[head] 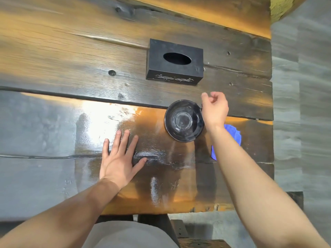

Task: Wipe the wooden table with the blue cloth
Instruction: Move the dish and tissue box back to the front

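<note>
Blue cloth (234,135) lies crumpled under my right forearm, unheld. My left hand (119,159) lies flat, fingers spread, on the glossy wet-looking wooden bench (53,56); my right hand (215,110) curls loosely, empty, beside the black round bowl (184,120). Wiping looks partly done.

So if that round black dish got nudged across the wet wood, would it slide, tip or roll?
The black dish looks low, wide and set flat, so it would probably slide rather than tip or roll. The table around it is glossy and looks wet, so it may skid easily. It looks glassy, so likely breakable; the right hand is at its rim.
</note>
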{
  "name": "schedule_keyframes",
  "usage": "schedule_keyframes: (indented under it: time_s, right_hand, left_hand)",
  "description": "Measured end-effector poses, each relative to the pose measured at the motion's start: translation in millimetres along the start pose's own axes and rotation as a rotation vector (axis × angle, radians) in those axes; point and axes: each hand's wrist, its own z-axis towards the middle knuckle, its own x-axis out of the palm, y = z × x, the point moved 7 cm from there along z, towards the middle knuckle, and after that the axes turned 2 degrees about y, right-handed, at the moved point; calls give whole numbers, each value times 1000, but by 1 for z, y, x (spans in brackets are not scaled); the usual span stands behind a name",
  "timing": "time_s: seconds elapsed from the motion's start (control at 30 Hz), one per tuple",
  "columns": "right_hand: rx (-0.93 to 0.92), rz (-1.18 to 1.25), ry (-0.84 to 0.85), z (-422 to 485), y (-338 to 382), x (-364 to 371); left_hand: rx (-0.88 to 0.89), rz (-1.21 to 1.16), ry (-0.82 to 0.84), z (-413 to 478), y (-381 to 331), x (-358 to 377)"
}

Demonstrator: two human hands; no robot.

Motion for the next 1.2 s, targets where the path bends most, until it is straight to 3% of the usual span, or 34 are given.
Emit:
schedule_keyframes:
  time_s: [0.2,0.4,0.77,1.2]
  right_hand:
    - [-22,-72,105,65,72,38]
    - [134,-7,239,86,84,66]
    - [196,53,193,94,72,72]
    - [43,-93,45,73,83,57]
  left_hand:
    - [21,21,-10,0,0,1]
    - [20,37,-10,2,1,3]
    - [16,36,-5,3,1,4]
    - [21,20,-47,1,1,2]
